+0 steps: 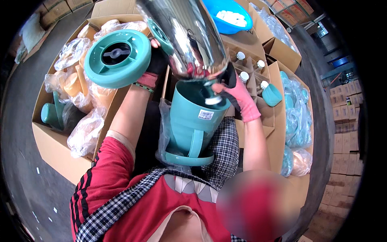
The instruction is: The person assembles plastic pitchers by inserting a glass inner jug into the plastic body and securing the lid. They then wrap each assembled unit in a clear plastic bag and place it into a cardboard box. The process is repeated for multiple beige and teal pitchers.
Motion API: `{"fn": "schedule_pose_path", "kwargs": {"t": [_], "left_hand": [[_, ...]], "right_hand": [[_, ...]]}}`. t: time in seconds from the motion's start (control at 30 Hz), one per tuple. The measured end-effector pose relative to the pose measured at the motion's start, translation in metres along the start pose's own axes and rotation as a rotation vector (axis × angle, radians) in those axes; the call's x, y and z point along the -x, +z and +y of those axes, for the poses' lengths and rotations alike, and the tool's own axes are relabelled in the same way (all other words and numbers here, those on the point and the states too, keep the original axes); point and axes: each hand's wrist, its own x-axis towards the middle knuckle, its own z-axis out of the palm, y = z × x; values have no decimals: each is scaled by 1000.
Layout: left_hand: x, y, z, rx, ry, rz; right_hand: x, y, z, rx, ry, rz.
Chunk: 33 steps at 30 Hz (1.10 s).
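A teal vacuum flask body (pixel 189 121) with a side handle stands in my lap, its mouth facing up and a clear plastic bag around part of it. Above that mouth, a shiny silver flask liner (pixel 189 36) is tilted, with a white round piece (pixel 213 100) at its lower end. My right hand (pixel 236 90), in a pink and black glove, grips the liner near this end. A teal round base (pixel 117 58) with a dark centre knob is in my gloved left hand (pixel 157 60), beside the liner. The base hides most of the left fingers.
An open carton (pixel 60 149) at left holds bagged peach parts and a teal cup (pixel 50 115). At right, a divided carton holds several white-topped pieces (pixel 244 76) and a teal cup (pixel 272 94). Bagged teal parts (pixel 298 117) lie farther right. A blue basin (pixel 229 26) sits beyond.
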Motion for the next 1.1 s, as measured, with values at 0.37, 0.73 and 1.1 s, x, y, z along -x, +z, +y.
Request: {"fn": "schedule_pose_path", "kwargs": {"t": [0.37, 0.73, 1.1], "left_hand": [[53, 43, 24, -249, -214, 368], [71, 92, -14, -323, -287, 436], [64, 120, 1, -432, -338, 379]], "right_hand": [[13, 14, 18, -333, 0, 580], [0, 12, -37, 525, 403, -409], [-15, 55, -53, 1092, 344, -340]]}}
